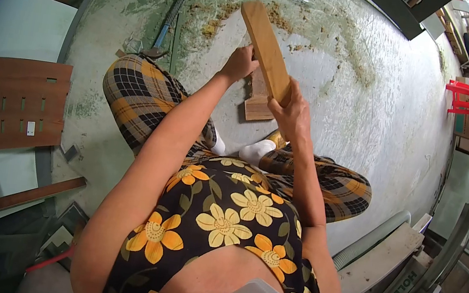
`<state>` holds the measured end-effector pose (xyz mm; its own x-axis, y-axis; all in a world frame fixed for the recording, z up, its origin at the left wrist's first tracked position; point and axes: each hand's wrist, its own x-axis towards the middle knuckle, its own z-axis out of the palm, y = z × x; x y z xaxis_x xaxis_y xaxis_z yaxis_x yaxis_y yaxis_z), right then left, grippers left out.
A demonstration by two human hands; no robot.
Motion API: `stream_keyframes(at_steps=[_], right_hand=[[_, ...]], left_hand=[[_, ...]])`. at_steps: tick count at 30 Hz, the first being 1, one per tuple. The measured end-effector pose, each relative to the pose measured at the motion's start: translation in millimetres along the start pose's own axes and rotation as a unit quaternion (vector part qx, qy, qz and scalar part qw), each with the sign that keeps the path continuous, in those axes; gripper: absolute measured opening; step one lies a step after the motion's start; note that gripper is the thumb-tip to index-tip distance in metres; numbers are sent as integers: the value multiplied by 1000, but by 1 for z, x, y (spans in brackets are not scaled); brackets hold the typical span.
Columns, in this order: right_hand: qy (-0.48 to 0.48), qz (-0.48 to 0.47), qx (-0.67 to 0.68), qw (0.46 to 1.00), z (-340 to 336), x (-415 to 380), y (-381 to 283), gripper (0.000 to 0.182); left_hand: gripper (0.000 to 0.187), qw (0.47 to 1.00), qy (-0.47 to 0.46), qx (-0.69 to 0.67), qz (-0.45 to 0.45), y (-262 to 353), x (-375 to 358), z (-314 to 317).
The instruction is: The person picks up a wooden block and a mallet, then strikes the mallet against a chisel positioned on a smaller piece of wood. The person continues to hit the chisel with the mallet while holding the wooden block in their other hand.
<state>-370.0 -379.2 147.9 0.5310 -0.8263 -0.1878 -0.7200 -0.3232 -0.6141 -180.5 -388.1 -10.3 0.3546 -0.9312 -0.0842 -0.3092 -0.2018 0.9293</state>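
Note:
A long wooden piece (267,51) with a rounded far end is held up over the floor, tilted. My right hand (293,111) grips its near end, fingers wrapped round it. Beside its left edge, around the middle, is my left hand (241,64), fingers curled; whether they hold anything is hidden. Under the piece, on the floor between my feet and the hands, lies a wooden block (257,110), partly covered. A hammer (167,27) with a dark grip and blue shaft lies on the floor to the left.
Wood shavings (281,17) are scattered on the floor (372,118) ahead. At the left is a slotted brown board (19,105). A red stool (462,97) stands at the right. Long planks and pipes (387,260) lie at the lower right. My crossed legs flank the block.

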Motion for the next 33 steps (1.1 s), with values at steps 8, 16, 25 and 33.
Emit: stream_keyframes(at_steps=[8,16,25,33], right_hand=[[48,-34,23,998,10,4,6,66],[46,-30,81,995,-9,-3,-18,62],[20,2,20,1000,4,6,3,63],[66,25,90,993,-22,-11,-13,63]], left_hand=[[32,999,-19,-11,-37,28,-6,-13],[35,1000,16,-17,-17,30,-10,-9],[36,999,-16,-23,-23,21,-6,-6],[46,999,14,34,6,14,1,-4]])
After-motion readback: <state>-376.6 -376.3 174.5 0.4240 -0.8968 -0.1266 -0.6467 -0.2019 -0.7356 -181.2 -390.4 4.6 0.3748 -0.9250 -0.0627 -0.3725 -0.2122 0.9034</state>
